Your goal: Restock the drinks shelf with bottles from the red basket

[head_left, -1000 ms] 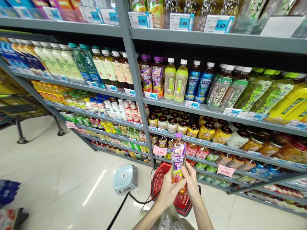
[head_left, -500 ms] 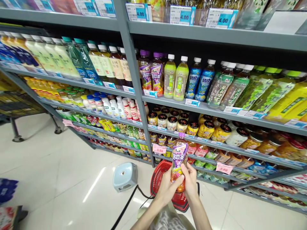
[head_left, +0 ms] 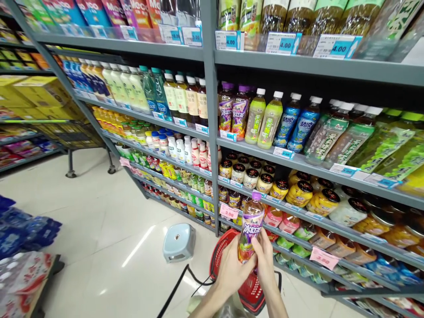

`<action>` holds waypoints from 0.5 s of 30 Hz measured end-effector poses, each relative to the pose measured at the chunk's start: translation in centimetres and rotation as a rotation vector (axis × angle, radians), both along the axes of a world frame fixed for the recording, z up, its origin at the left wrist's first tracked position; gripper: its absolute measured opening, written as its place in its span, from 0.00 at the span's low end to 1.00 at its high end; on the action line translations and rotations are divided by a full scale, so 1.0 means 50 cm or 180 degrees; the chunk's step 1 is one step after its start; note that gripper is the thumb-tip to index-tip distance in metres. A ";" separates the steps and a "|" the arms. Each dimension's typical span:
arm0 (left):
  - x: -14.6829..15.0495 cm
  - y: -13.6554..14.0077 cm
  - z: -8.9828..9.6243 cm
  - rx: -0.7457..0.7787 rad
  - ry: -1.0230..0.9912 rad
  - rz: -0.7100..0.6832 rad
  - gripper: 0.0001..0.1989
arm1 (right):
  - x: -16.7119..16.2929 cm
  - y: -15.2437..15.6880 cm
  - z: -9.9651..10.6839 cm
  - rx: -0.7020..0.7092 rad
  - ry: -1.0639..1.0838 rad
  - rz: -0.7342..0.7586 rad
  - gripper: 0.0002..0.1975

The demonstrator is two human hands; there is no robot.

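Between my two hands is a bottle of iced tea [head_left: 252, 223] with a purple cap and a purple label, held tilted slightly to the right. My left hand [head_left: 231, 265] wraps its lower left side. On the lower right side my right hand [head_left: 264, 251] grips it, thumb across the label. Below and behind my hands a red shopping basket [head_left: 222, 247] stands on the floor, partly hidden by my arms. Two similar purple-capped bottles [head_left: 240, 112] stand on the shelf ahead, beside green-labelled bottles [head_left: 270, 119].
A light blue stool [head_left: 179, 243] stands on the floor left of the basket, near a black strap [head_left: 174, 287]. Shelves of drinks and jars [head_left: 299, 193] fill the front. A shopping cart [head_left: 73, 132] is at the left, with stacked packs of bottles [head_left: 26, 278] nearer me.
The view has swung left and a little upward, so the shelves appear shifted right and more of the left aisle shows. The bottle stays in both hands, turned slightly.
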State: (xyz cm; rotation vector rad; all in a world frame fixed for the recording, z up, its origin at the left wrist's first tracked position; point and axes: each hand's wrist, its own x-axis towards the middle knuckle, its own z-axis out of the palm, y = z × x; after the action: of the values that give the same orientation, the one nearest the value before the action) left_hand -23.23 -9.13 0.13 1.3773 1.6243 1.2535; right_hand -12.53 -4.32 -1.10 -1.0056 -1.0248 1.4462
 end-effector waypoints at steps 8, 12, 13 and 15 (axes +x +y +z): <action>0.024 0.014 -0.008 0.0316 0.0960 0.0000 0.31 | 0.019 0.014 -0.015 0.0104 -0.0028 -0.0257 0.47; 0.010 0.025 0.032 0.0218 0.1051 -0.0389 0.34 | 0.037 0.020 -0.034 0.0142 0.0076 -0.0493 0.44; -0.001 0.029 0.047 0.0149 0.1111 -0.0586 0.33 | 0.038 0.020 -0.036 0.0130 0.0185 -0.0509 0.43; -0.029 0.038 0.077 0.0101 0.1272 -0.1014 0.27 | 0.036 0.017 -0.037 0.0068 0.0452 -0.0548 0.39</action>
State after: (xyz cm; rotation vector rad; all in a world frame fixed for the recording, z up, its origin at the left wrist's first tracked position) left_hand -24.67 -7.22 3.99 1.9119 1.5554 0.8582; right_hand -10.74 -3.45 -2.95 -0.9382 -0.8290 1.3420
